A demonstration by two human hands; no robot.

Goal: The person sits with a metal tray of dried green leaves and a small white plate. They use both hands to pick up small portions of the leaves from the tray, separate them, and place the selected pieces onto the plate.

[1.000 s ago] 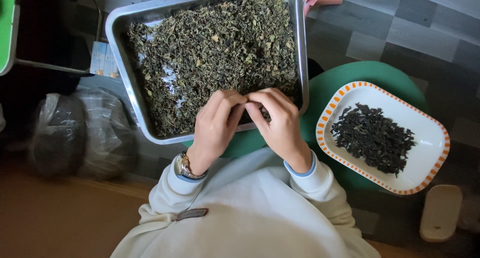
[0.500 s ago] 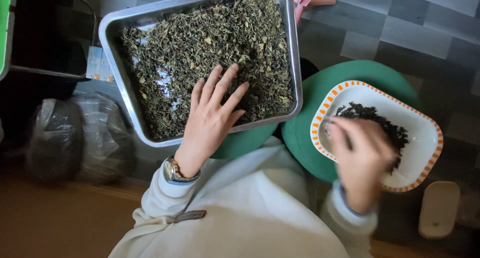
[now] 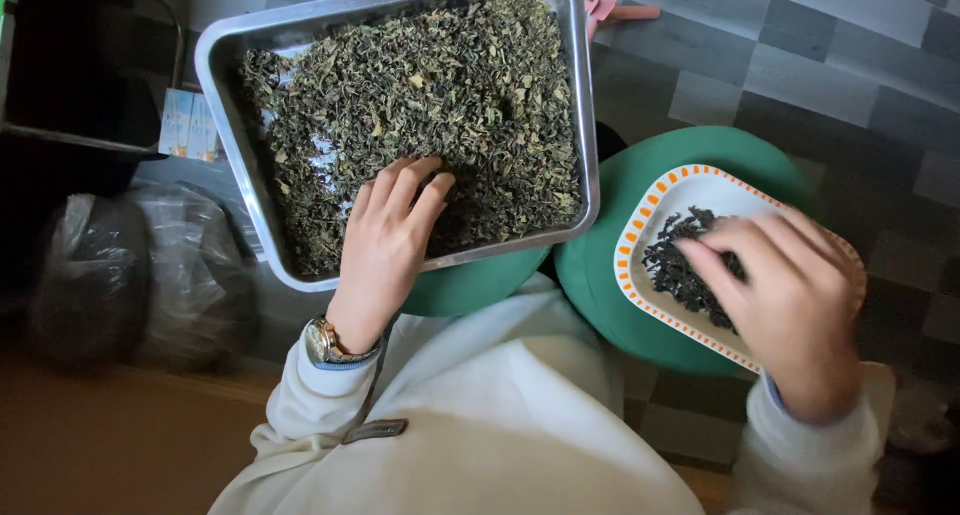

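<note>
Metal tray (image 3: 215, 65) of dried green leaves (image 3: 420, 105), far left; left hand (image 3: 385, 245) rests flat, fingers spread, on them. Right hand (image 3: 790, 295) hovers, fingers loosely extended, over dark leaves (image 3: 675, 265) in the orange-rimmed dish (image 3: 640, 230); any grasp cannot be told.

Floor: grey checked tile floor (image 3: 850, 45), in lighter and darker squares.
Right of centre: round green cushion-like seat (image 3: 600, 275) on the floor; white oblong dish with orange-checked rim (image 3: 640, 240) rests on it.
Centre: second round green seat (image 3: 470, 285), mostly hidden under the rectangular steel tray (image 3: 590, 125).
Left: two crumpled clear plastic bags (image 3: 140, 265) lying side by side.
Top: pink-handled tool (image 3: 620, 10), only partly in view.
</note>
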